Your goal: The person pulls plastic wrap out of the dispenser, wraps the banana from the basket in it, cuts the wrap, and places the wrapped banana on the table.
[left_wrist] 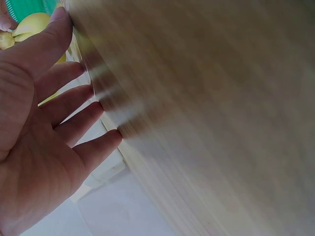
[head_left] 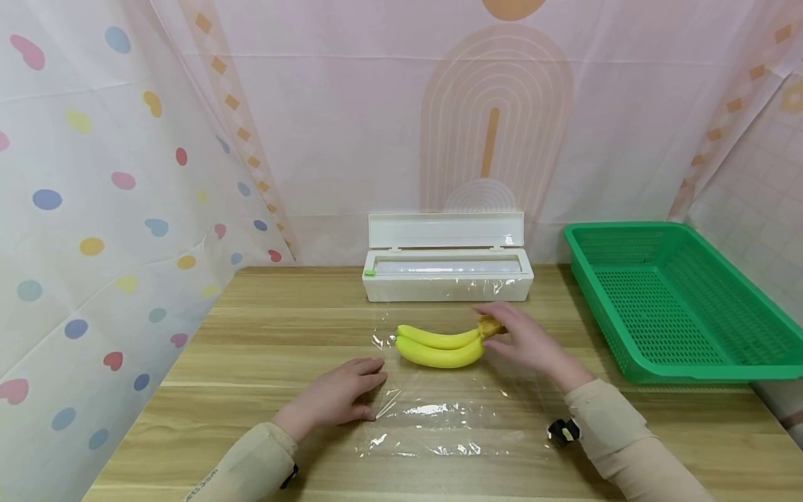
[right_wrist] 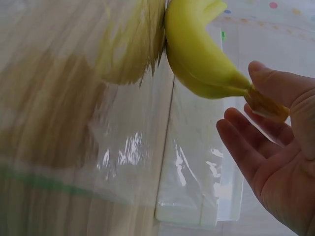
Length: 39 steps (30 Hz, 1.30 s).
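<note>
Two yellow bananas (head_left: pixel 439 346) joined at a brown stem (head_left: pixel 490 325) lie on a clear sheet of cling film (head_left: pixel 439 415) spread over the wooden table (head_left: pixel 251 328). My right hand (head_left: pixel 523 340) is at the stem. In the right wrist view its thumb (right_wrist: pixel 275 83) touches the stem (right_wrist: pixel 266 105) while the fingers (right_wrist: pixel 241 147) stay straight under it. My left hand (head_left: pixel 341 394) lies palm down by the film's left edge, fingers straight and spread (left_wrist: pixel 74 118), holding nothing. The bananas (left_wrist: pixel 29 24) show just past its fingertips.
A white cling film dispenser (head_left: pixel 447 268) with its lid up stands behind the bananas, and the film runs out of it. A green plastic basket (head_left: pixel 677 300) sits at the right. Patterned curtains close in the left side and the back.
</note>
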Available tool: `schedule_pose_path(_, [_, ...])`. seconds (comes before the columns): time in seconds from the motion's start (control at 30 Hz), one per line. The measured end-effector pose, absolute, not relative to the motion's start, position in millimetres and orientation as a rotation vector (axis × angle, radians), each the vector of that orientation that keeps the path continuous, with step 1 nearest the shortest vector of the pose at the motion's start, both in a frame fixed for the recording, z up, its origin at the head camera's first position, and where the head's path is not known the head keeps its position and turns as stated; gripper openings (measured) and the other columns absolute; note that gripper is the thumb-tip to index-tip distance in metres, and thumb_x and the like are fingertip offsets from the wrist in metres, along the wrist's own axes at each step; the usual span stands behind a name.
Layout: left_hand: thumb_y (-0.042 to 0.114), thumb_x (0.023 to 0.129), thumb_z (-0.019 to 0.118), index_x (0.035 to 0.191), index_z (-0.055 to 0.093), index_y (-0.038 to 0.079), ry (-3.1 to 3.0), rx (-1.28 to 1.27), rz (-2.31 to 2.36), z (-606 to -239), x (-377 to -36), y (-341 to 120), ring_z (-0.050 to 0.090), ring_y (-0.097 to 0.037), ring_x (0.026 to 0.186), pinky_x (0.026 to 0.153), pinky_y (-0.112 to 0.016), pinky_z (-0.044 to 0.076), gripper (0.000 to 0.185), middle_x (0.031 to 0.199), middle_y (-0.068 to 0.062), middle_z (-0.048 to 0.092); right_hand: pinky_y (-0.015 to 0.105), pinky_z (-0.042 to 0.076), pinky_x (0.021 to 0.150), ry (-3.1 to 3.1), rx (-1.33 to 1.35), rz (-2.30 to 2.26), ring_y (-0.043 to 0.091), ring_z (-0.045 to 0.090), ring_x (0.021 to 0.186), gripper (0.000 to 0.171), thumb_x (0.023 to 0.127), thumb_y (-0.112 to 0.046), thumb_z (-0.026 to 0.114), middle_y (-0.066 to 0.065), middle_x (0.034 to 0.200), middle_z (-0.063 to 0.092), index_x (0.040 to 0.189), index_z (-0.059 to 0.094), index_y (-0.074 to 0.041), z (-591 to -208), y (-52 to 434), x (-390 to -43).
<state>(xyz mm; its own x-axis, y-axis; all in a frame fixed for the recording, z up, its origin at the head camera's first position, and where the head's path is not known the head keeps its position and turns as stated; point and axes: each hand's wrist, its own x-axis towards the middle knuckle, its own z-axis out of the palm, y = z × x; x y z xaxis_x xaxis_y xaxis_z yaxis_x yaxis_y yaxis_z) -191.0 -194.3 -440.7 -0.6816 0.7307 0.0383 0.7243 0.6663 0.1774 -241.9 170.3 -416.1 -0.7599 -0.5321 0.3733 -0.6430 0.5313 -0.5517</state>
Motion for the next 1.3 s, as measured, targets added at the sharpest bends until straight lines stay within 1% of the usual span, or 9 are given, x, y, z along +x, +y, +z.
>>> schedule_pose_path(0.23, [0.032, 0.082, 0.08, 0.132, 0.059, -0.005, 2.835, 1.241, 0.271, -442, -192, -194, 0.046, -0.04, 0.131, 0.108, -0.049, 0.039, 0.066, 0.142, -0.025, 0.049, 0.047, 0.053, 0.092, -2.659, 0.934, 1.096, 0.033, 0.059, 0.111, 0.071, 0.084, -0.006, 0.077, 0.021, 0.136, 0.052, 0.145, 0.042, 0.0, -412, 181, -235])
schedule_pose_path(0.3, [0.032, 0.082, 0.08, 0.132, 0.059, -0.005, 2.835, 1.242, 0.271, -443, -192, -194, 0.046, -0.04, 0.131, 0.108, -0.049, 0.039, 0.066, 0.142, -0.025, 0.049, 0.047, 0.053, 0.092, -2.654, 0.933, 1.092, 0.035, 0.059, 0.113, 0.072, 0.083, -0.006, 0.077, 0.021, 0.137, 0.051, 0.146, 0.042, 0.0, -412, 185, -233])
schedule_pose_path(0.43, [0.032, 0.082, 0.08, 0.131, 0.059, -0.005, 2.834, 1.242, 0.267, -443, -192, -195, 0.046, -0.04, 0.131, 0.108, -0.049, 0.039, 0.065, 0.142, -0.025, 0.05, 0.051, 0.053, 0.092, -2.619, 0.958, 1.077, 0.04, 0.057, 0.114, 0.072, 0.082, -0.003, 0.078, 0.022, 0.135, 0.053, 0.145, 0.042, 0.0, -412, 190, -229])
schedule_pose_path(0.53, [0.033, 0.082, 0.08, 0.131, 0.06, -0.005, 2.832, 1.243, 0.265, -442, -192, -195, 0.047, -0.04, 0.13, 0.108, -0.049, 0.039, 0.065, 0.142, -0.025, 0.05, 0.053, 0.053, 0.091, -2.598, 0.966, 1.038, 0.04, 0.057, 0.113, 0.073, 0.082, -0.003, 0.079, 0.021, 0.132, 0.054, 0.145, 0.043, -0.001, -414, 193, -227])
schedule_pose_path(0.67, [0.032, 0.082, 0.08, 0.131, 0.06, -0.005, 2.828, 1.243, 0.267, -441, -192, -194, 0.047, -0.04, 0.13, 0.108, -0.049, 0.039, 0.065, 0.141, -0.025, 0.05, 0.051, 0.053, 0.091, -2.577, 0.969, 1.009, 0.037, 0.059, 0.112, 0.074, 0.081, -0.003, 0.079, 0.018, 0.133, 0.055, 0.146, 0.042, -0.003, -415, 198, -223])
schedule_pose_path(0.8, [0.032, 0.083, 0.08, 0.131, 0.06, -0.005, 2.821, 1.243, 0.271, -441, -192, -194, 0.047, -0.04, 0.13, 0.108, -0.049, 0.04, 0.064, 0.141, -0.025, 0.05, 0.051, 0.052, 0.092, -2.582, 0.947, 0.995, 0.035, 0.06, 0.113, 0.075, 0.081, -0.005, 0.079, 0.018, 0.135, 0.054, 0.147, 0.042, -0.004, -413, 202, -217])
schedule_pose_path(0.9, [0.032, 0.083, 0.08, 0.131, 0.059, -0.005, 2.816, 1.246, 0.269, -440, -193, -194, 0.048, -0.04, 0.129, 0.108, -0.049, 0.04, 0.064, 0.141, -0.025, 0.051, 0.053, 0.052, 0.093, -2.582, 0.931, 0.961, 0.036, 0.061, 0.112, 0.073, 0.082, -0.006, 0.079, 0.02, 0.135, 0.054, 0.145, 0.043, -0.002, -413, 206, -212])
schedule_pose_path(1.03, [0.033, 0.083, 0.08, 0.131, 0.059, -0.005, 2.816, 1.266, 0.268, -438, -193, -194, 0.049, -0.04, 0.128, 0.107, -0.049, 0.04, 0.065, 0.14, -0.026, 0.051, 0.052, 0.052, 0.092, -2.564, 0.935, 0.923, 0.036, 0.06, 0.112, 0.071, 0.081, -0.005, 0.079, 0.021, 0.132, 0.056, 0.143, 0.044, 0.002, -414, 210, -207])
schedule_pose_path(1.3, [0.035, 0.081, 0.08, 0.131, 0.059, -0.005, 2.823, 1.303, 0.259, -438, -193, -197, 0.051, -0.039, 0.126, 0.106, -0.049, 0.042, 0.067, 0.138, -0.026, 0.053, 0.048, 0.054, 0.09, -2.578, 0.921, 0.879, 0.033, 0.061, 0.112, 0.071, 0.081, -0.007, 0.08, 0.019, 0.132, 0.057, 0.142, 0.046, 0.002, -419, 217, -199])
